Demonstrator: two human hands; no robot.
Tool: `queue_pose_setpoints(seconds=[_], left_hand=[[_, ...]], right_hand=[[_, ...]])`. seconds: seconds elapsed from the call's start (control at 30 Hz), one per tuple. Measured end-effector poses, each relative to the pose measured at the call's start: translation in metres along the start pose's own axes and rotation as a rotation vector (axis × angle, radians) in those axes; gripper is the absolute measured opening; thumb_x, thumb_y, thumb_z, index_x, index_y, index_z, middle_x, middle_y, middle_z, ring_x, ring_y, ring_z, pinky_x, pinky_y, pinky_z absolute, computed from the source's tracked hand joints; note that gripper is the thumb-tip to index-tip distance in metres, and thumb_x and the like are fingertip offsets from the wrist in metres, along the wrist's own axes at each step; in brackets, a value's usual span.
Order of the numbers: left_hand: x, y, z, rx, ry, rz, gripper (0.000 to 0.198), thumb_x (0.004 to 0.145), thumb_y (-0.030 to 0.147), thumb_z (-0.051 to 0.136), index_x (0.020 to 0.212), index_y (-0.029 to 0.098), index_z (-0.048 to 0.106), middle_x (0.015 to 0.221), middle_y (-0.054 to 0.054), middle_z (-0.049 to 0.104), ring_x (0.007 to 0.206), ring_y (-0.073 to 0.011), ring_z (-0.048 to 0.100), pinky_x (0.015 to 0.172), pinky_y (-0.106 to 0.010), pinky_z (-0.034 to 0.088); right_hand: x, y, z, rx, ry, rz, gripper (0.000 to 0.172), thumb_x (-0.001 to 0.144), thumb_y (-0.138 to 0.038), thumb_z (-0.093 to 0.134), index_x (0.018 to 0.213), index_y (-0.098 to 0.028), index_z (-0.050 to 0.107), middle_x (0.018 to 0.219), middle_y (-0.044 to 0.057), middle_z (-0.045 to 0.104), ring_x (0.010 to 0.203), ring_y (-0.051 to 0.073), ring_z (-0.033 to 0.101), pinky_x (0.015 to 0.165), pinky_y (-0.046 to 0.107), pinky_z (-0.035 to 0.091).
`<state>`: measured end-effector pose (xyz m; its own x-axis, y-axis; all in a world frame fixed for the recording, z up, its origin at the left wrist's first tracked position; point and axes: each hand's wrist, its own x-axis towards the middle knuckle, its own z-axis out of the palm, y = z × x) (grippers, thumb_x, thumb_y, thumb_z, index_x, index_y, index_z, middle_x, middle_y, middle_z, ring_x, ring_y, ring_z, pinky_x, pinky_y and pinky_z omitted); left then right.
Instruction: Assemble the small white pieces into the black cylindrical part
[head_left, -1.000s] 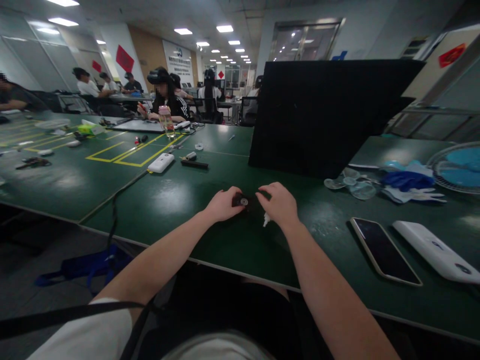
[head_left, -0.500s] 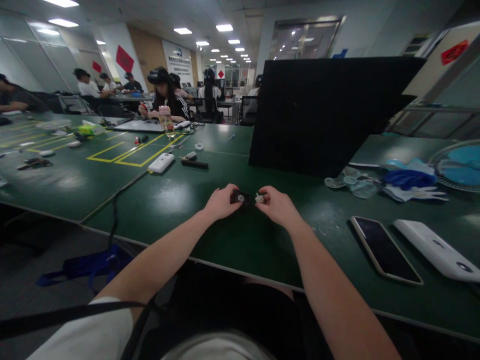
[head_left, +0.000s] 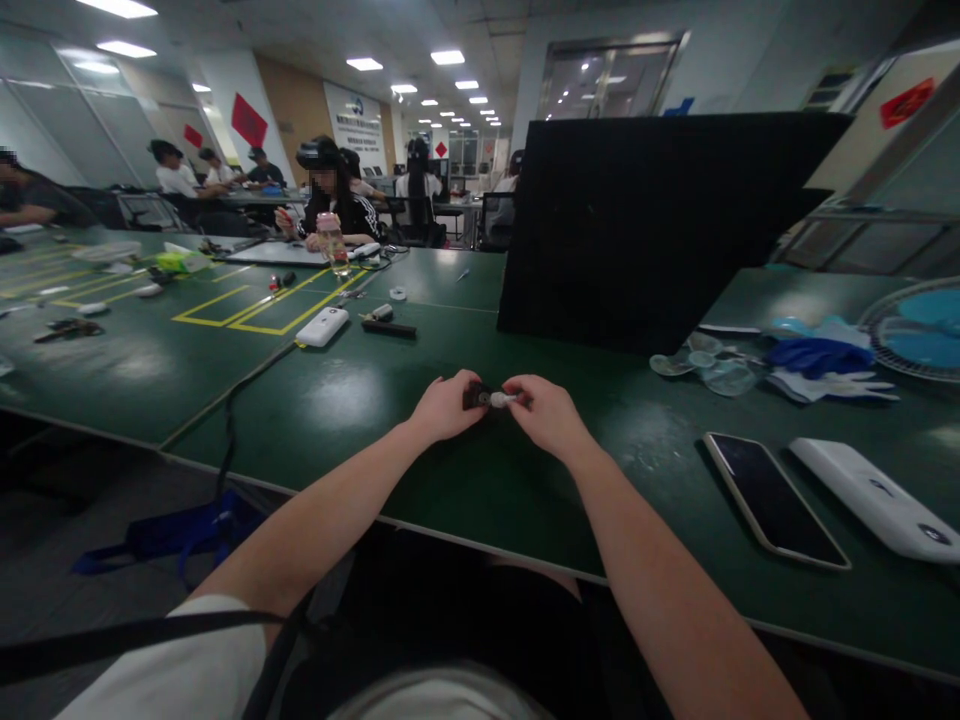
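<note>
My left hand (head_left: 448,403) is closed on a small black part (head_left: 475,394) that has a pale round piece in it. Pinched in the fingers of my right hand (head_left: 544,410) is a small whitish part (head_left: 499,399). Its end meets or nearly meets the black part; I cannot tell whether they touch. Both hands are just above the green table (head_left: 465,480), in front of me. Finer details of the two parts are too small to make out.
A large black panel (head_left: 637,230) stands ahead on the right. To my right lie a phone (head_left: 776,500), a white device (head_left: 877,498) and gloves (head_left: 821,360). Ahead left are another white device (head_left: 323,326) and a dark bar (head_left: 390,328). A person (head_left: 330,195) sits across the table.
My right hand has moved left with the whitish part, closing the gap to the black part. The whitish part has turned and points left. My left hand has barely moved.
</note>
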<state>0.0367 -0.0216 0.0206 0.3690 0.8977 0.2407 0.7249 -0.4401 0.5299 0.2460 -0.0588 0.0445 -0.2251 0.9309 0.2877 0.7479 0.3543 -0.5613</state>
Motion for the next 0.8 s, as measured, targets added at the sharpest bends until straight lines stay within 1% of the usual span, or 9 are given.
queue_pose_setpoints(seconds=[0.13, 0.23, 0.43, 0.5, 0.57, 0.63, 0.7, 0.77, 0.8], left_hand=[[0.000, -0.001, 0.001, -0.006, 0.003, -0.005, 0.044, 0.082, 0.035, 0.070, 0.122, 0.025, 0.055, 0.103, -0.004, 0.075, 0.102, -0.0246, 0.070, 0.099, -0.043, 0.051], [0.000, -0.001, 0.002, 0.011, 0.013, 0.004, 0.043, 0.082, 0.036, 0.070, 0.121, 0.025, 0.056, 0.106, -0.005, 0.074, 0.103, -0.0249, 0.069, 0.097, -0.042, 0.052], [0.000, -0.001, 0.001, -0.009, -0.012, -0.020, 0.046, 0.082, 0.038, 0.071, 0.123, 0.025, 0.054, 0.106, -0.005, 0.074, 0.096, -0.0234, 0.071, 0.082, -0.035, 0.055], [-0.001, -0.001, 0.000, -0.026, -0.032, -0.024, 0.048, 0.082, 0.038, 0.071, 0.125, 0.026, 0.054, 0.106, -0.004, 0.074, 0.095, -0.0227, 0.071, 0.080, -0.034, 0.055], [-0.001, 0.000, 0.000, -0.034, -0.047, -0.019, 0.048, 0.082, 0.039, 0.071, 0.125, 0.026, 0.054, 0.106, -0.004, 0.073, 0.094, -0.0222, 0.071, 0.080, -0.034, 0.055], [-0.001, 0.000, 0.000, -0.034, -0.048, -0.017, 0.048, 0.081, 0.038, 0.071, 0.125, 0.026, 0.054, 0.105, -0.004, 0.073, 0.093, -0.0219, 0.071, 0.080, -0.034, 0.054], [-0.001, 0.000, 0.001, -0.038, -0.042, -0.023, 0.048, 0.081, 0.038, 0.072, 0.125, 0.027, 0.054, 0.106, -0.004, 0.073, 0.094, -0.0219, 0.070, 0.080, -0.034, 0.054], [-0.001, 0.000, 0.001, -0.045, -0.042, -0.029, 0.048, 0.081, 0.037, 0.072, 0.125, 0.027, 0.054, 0.107, -0.004, 0.073, 0.096, -0.0220, 0.071, 0.082, -0.034, 0.054], [-0.001, 0.000, 0.001, -0.049, -0.043, -0.030, 0.048, 0.082, 0.037, 0.072, 0.125, 0.027, 0.054, 0.108, -0.004, 0.073, 0.097, -0.0221, 0.070, 0.083, -0.034, 0.054]], right_hand=[[-0.001, -0.002, -0.001, -0.002, 0.052, -0.034, 0.024, 0.092, -0.020, 0.056, 0.112, -0.021, 0.070, 0.110, 0.006, 0.071, 0.094, 0.019, 0.066, 0.080, 0.033, 0.054], [-0.001, -0.003, -0.002, -0.021, 0.075, -0.040, 0.024, 0.092, -0.019, 0.055, 0.111, -0.021, 0.070, 0.107, 0.006, 0.072, 0.093, 0.020, 0.066, 0.081, 0.034, 0.053], [0.000, -0.004, 0.003, -0.068, 0.055, -0.013, 0.024, 0.092, -0.021, 0.060, 0.115, -0.022, 0.068, 0.106, 0.004, 0.073, 0.092, 0.019, 0.068, 0.078, 0.032, 0.053], [0.000, -0.005, 0.005, -0.082, 0.055, 0.052, 0.026, 0.093, -0.029, 0.062, 0.118, -0.024, 0.067, 0.100, 0.003, 0.074, 0.086, 0.019, 0.068, 0.073, 0.032, 0.052], [0.001, -0.006, 0.005, -0.098, 0.049, 0.149, 0.030, 0.095, -0.043, 0.060, 0.117, -0.024, 0.066, 0.089, 0.003, 0.074, 0.075, 0.019, 0.067, 0.066, 0.031, 0.050], [0.001, -0.006, 0.004, -0.099, 0.064, 0.237, 0.041, 0.096, -0.059, 0.052, 0.110, -0.024, 0.068, 0.081, 0.004, 0.072, 0.067, 0.019, 0.065, 0.059, 0.031, 0.047], [0.003, -0.003, 0.001, -0.080, 0.103, 0.298, 0.057, 0.096, -0.070, 0.038, 0.100, -0.023, 0.069, 0.077, 0.006, 0.070, 0.064, 0.019, 0.063, 0.056, 0.031, 0.046], [0.005, 0.003, -0.002, -0.080, 0.129, 0.354, 0.067, 0.095, -0.075, 0.027, 0.091, -0.022, 0.068, 0.076, 0.008, 0.069, 0.062, 0.019, 0.062, 0.055, 0.030, 0.045], [0.006, 0.007, -0.002, -0.093, 0.122, 0.388, 0.068, 0.096, -0.075, 0.025, 0.088, -0.022, 0.068, 0.074, 0.009, 0.068, 0.060, 0.019, 0.062, 0.054, 0.031, 0.046]])
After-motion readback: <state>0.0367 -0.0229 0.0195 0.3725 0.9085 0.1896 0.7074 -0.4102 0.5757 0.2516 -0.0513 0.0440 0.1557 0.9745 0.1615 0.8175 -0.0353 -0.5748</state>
